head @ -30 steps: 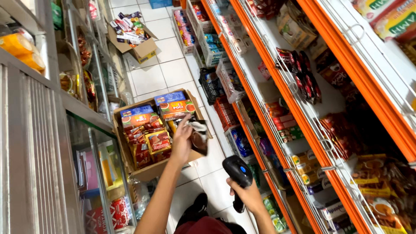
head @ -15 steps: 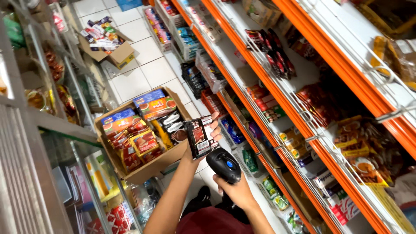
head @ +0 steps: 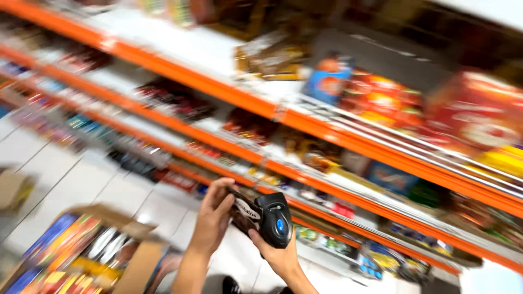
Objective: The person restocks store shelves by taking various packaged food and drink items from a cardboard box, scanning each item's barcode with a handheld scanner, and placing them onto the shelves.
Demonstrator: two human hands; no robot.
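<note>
Left hand (head: pixel 213 216) grip on dark packet (head: pixel 243 211), right hand (head: pixel 275 256) gripping scanner (head: pixel 275 220), now touching it, raised toward shelves (head: pixel 218 87)

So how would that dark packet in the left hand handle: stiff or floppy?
Probably floppy: the dark packet looks thin, pinched by the left hand. Likely light and perhaps slick, though blur hides detail. The right hand grips a scanner.

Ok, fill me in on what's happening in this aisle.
A person stands before orange shop shelves stocked with packets. Their left hand holds a dark snack packet right against a black handheld barcode scanner gripped in the right hand. An open cardboard box of colourful packets sits on the tiled floor. The picture is motion-blurred.
</note>
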